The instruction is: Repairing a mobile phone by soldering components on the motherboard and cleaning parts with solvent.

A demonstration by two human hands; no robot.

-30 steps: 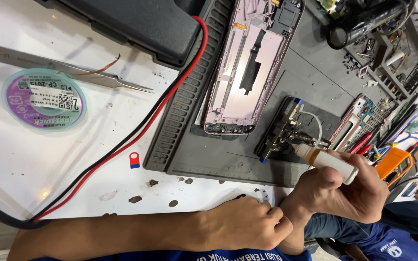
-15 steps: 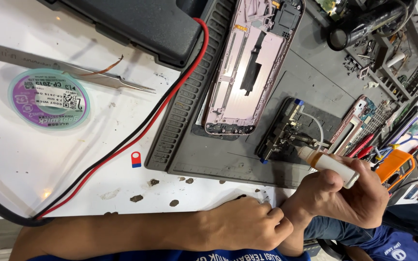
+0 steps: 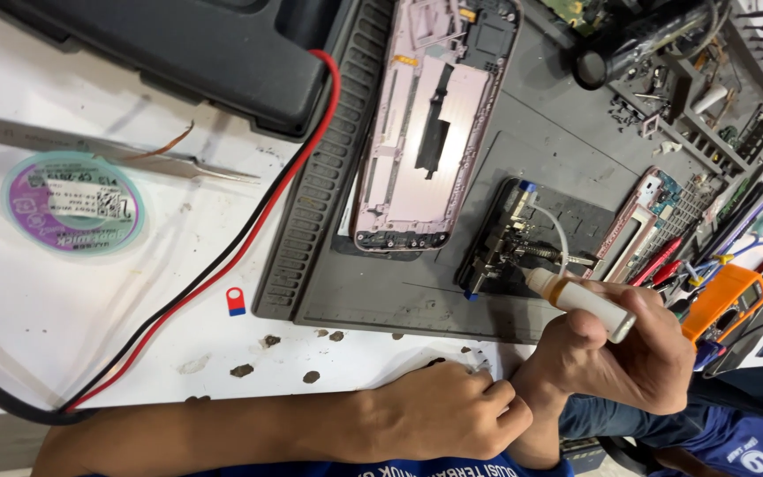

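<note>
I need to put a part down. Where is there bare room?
Bare white table between the spool, the red and black wires and the left hand. Crowded: the grey mat and the tool tray.

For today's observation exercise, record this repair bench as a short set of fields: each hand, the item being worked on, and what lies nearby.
Right hand: holds small white bottle, nozzle towards clamped part
Left hand: fist resting on white table, empty
Work item: small part in black holder on grey mat
Nearby: pink phone frame, tweezers, round reel, red and black wires
</note>
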